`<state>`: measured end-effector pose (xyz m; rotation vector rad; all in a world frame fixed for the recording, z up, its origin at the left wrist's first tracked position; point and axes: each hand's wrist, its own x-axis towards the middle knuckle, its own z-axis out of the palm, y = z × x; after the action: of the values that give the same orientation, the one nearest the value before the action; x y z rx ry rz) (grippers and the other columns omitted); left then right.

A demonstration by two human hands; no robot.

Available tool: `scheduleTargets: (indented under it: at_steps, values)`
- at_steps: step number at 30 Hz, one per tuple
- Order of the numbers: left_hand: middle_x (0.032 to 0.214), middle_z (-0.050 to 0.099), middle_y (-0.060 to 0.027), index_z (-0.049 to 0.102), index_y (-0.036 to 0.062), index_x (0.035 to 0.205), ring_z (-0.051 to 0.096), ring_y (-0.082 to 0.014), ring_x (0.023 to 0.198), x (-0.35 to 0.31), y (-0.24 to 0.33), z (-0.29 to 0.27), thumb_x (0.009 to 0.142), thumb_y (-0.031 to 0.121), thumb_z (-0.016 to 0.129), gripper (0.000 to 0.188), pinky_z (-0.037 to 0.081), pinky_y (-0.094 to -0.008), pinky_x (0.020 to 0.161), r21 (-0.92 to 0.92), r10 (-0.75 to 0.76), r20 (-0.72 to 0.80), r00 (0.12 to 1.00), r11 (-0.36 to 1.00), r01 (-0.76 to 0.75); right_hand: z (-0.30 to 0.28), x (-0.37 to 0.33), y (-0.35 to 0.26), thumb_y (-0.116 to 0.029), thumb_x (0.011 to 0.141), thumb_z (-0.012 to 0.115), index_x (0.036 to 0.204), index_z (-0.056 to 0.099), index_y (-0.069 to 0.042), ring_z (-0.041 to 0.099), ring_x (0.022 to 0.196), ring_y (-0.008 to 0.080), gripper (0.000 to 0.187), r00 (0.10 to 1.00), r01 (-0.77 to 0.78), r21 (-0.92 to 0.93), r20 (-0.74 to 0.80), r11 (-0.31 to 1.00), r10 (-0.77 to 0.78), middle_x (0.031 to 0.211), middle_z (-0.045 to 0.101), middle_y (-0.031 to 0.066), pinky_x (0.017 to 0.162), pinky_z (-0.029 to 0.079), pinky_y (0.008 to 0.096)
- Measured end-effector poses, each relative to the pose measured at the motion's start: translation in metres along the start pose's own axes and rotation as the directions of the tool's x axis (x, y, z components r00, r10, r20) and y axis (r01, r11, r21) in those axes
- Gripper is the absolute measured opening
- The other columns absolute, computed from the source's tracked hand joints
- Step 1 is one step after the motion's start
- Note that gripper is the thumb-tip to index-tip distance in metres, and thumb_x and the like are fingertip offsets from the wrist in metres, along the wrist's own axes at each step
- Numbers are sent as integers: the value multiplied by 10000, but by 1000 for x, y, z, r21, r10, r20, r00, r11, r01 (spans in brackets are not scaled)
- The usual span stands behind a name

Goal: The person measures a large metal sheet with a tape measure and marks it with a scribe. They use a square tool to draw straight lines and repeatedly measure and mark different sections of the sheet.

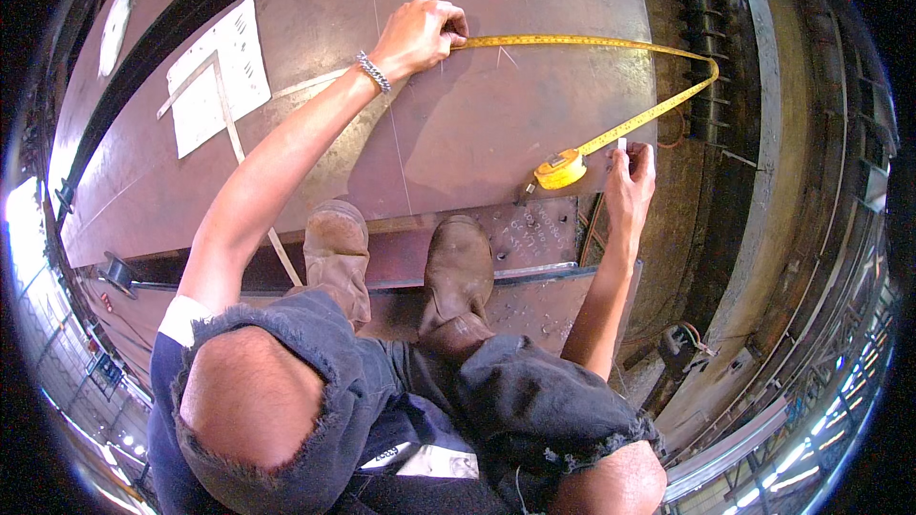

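Note:
A yellow tape measure (pixel 561 170) lies near the front edge of a brownish steel plate (pixel 572 95). Its blade (pixel 572 40) runs out past the plate's right edge, folds sharply and comes back across the plate. At the blade's end, my left hand (pixel 420 35) is closed, pinching it against the plate. My right hand (pixel 632 183) is beside the tape case, apart from it, with a small white chalk-like stick (pixel 622 144) between the fingertips. Thin scribed lines and a V-shaped mark (pixel 504 52) show on the plate below the blade.
Left of my left arm, a metal square (pixel 229 119) lies partly over a marked white sheet (pixel 250 62). My boots (pixel 460 257) stand at the plate's near edge. Beyond its right edge runs a lower channel with a dark ribbed coil (pixel 704 33). A spool-like part (pixel 118 273) sits far left.

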<state>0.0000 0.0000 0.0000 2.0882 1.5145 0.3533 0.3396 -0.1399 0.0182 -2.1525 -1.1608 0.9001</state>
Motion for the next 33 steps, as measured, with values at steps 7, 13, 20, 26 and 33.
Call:
scheduleTargets:
  at_steps: [7,13,20,26,33]
  values:
    - [788,698,-115,722,104,811,676,-322,784,0,1,4,745,193,721,111,522,-461,671,8,38,-102,994,999,-38,0,20,23,-157,991,595,1057,575,29,561,893,150,198,989,135,115,50,984,-141,966,632,71,796,487,304]
    - [779,703,-105,725,121,778,685,-311,778,0,7,7,719,189,781,106,527,-462,668,-17,-2,-88,996,1000,1,-10,30,56,-199,993,609,1131,555,32,543,957,192,274,987,66,152,133,986,-87,1029,620,105,863,473,350]
    - [773,711,-109,731,122,778,701,-304,776,-8,2,12,696,167,813,124,543,-442,654,17,-43,-146,988,999,46,0,18,30,-195,990,573,1055,593,-33,506,687,92,175,992,102,167,51,981,-112,853,618,0,608,405,250]
    - [769,714,-104,745,115,789,702,-299,761,-1,3,15,693,157,810,123,546,-434,660,5,-25,-148,989,1000,26,-2,30,45,-244,988,586,1046,593,-35,521,704,112,216,972,224,182,33,958,-233,869,622,29,601,407,276]
    - [770,713,-103,737,109,774,701,-298,757,-4,7,13,687,150,809,120,548,-435,658,37,-21,-168,985,999,28,-8,22,26,-273,987,604,1049,596,-13,530,721,129,268,989,127,75,68,989,-132,877,633,43,629,415,283]
